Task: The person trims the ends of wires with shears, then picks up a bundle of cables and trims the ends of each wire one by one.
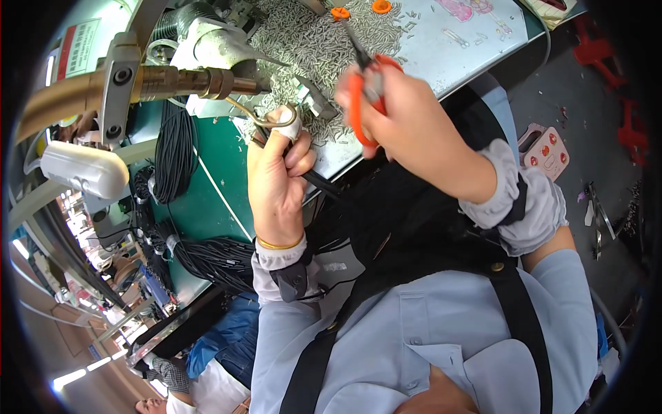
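My left hand (272, 183) is closed around black cable (321, 182), its thumb tip wrapped in white. The cable's upper end lies by a curved brass tube (281, 125), and the fingers hide its tip. My right hand (414, 114) grips orange-handled pliers (356, 107), their dark pointed jaws aimed up and away, slightly blurred. The jaws are apart from the cable, over a heap of small silvery metal pins (303, 41) spread across the worktop.
A machine head (207, 45) and a thick brass-coloured pipe (172, 83) stand at the upper left. Bundles of black cable (176, 155) lie on the green surface (214, 196). Two orange pieces (381, 6) sit at the far edge. Another person (207, 386) is at lower left.
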Tool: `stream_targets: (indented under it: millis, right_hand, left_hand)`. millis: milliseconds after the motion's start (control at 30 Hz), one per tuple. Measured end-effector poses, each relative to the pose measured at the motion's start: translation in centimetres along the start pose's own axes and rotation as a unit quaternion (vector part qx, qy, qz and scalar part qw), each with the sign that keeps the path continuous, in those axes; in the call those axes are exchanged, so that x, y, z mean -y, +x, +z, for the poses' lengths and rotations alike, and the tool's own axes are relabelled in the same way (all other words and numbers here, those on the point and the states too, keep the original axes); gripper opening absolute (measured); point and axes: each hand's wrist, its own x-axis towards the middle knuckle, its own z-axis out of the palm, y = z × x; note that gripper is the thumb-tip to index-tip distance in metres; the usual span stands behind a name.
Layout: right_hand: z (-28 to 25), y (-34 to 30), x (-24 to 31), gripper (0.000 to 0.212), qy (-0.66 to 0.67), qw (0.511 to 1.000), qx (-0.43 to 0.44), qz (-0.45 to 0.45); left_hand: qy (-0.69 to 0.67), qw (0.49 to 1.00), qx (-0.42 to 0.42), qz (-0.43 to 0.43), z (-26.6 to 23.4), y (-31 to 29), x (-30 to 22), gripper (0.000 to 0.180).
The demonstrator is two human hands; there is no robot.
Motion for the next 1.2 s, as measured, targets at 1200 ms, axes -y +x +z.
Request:
stream_targets:
  millis: [1200]
  right_hand:
    - [-0.6,0.2,0.6,0.014,0.010,0.998,0.056,-0.021]
  left_hand:
    - [0.161,0.983,-0.007,0.086,0.3,-4.1,1.5,0.018]
